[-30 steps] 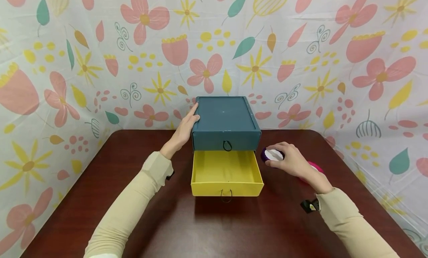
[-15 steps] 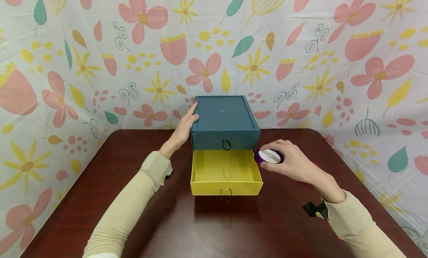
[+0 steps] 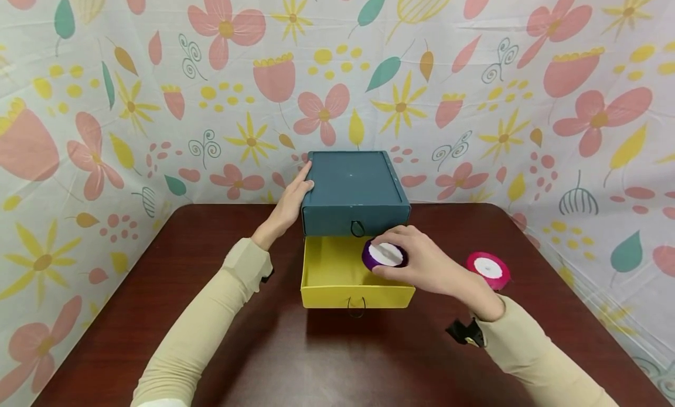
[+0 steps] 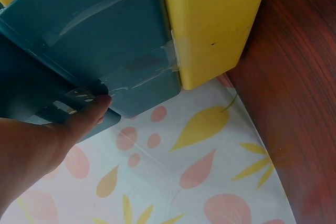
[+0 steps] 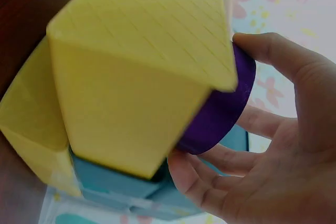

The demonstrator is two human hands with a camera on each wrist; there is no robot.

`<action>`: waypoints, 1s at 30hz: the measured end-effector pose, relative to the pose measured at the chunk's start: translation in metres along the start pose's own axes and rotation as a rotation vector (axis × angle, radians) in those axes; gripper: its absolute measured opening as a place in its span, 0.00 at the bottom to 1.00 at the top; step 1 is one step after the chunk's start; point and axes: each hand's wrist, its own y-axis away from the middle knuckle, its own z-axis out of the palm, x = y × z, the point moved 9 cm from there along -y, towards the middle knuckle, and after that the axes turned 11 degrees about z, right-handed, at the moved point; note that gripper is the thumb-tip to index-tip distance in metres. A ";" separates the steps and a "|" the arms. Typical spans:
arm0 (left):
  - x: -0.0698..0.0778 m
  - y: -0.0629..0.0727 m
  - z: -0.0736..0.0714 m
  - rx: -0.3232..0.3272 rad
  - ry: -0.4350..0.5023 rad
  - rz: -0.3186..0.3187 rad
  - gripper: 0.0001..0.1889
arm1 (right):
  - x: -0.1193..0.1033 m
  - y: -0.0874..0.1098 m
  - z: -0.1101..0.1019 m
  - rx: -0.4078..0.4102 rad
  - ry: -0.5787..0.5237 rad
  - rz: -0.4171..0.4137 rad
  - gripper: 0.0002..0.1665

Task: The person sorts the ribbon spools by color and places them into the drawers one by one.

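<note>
My right hand (image 3: 422,260) pinches a roll of purple ribbon (image 3: 385,255) with a white centre, between thumb and fingers. In the head view the roll is over the right part of the pulled-out yellow drawer (image 3: 358,297). From the right wrist, the purple ribbon roll (image 5: 220,114) shows partly hidden behind the drawer's wall (image 5: 131,108). My left hand (image 3: 287,208) rests along the left side of the blue-topped drawer unit (image 3: 350,181), fingers straight. In the left wrist view its thumb (image 4: 94,111) lies against the blue edge.
A roll of pink ribbon (image 3: 487,267) lies on the dark brown table (image 3: 358,366), right of the unit. Above the yellow drawer, a blue drawer with a black loop handle (image 3: 358,228) is pushed in. Flower-patterned cloth (image 3: 327,61) hangs behind the table.
My right hand has carried the purple ribbon roll leftward, from beside the unit to over the yellow drawer. The pink ribbon roll is now in full view. My left hand stays in place.
</note>
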 end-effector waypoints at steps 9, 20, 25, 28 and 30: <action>-0.030 -0.009 -0.003 0.026 -0.016 0.008 0.31 | -0.014 -0.009 0.022 0.000 0.093 -0.009 0.27; -0.026 -0.006 -0.004 0.027 -0.038 0.035 0.31 | -0.019 -0.019 0.039 0.001 0.193 0.026 0.29; -0.026 -0.008 -0.003 0.028 -0.030 0.039 0.31 | -0.015 -0.022 0.046 -0.051 0.155 0.055 0.30; -0.031 -0.009 -0.004 0.037 -0.033 0.044 0.32 | -0.016 -0.020 0.046 -0.073 0.123 0.056 0.27; -0.031 -0.009 -0.003 0.037 -0.032 0.044 0.32 | -0.018 -0.016 0.043 -0.058 0.111 0.042 0.24</action>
